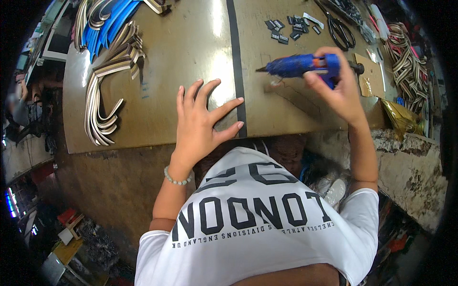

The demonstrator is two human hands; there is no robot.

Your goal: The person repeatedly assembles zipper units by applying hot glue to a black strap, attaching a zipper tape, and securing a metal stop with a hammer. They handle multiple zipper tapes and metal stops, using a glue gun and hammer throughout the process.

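Observation:
My right hand is wrapped round a blue hot glue gun, held over the table with its dark nozzle pointing left. My left hand lies spread at the table's front edge. Its thumb and index fingertips reach the left edge of a long black strip, and nothing shows in its grasp. This strip runs from the far side of the table to its front edge. Whether it is loose or fixed I cannot tell. Several small black labels lie scattered beyond the glue gun.
Bent bundles of cream and brown striped straps lie at the left, with blue straps behind them. Black-handled pliers or cutters rest far right. Nearby are a cardboard piece, more striped straps and a yellowish plastic bag.

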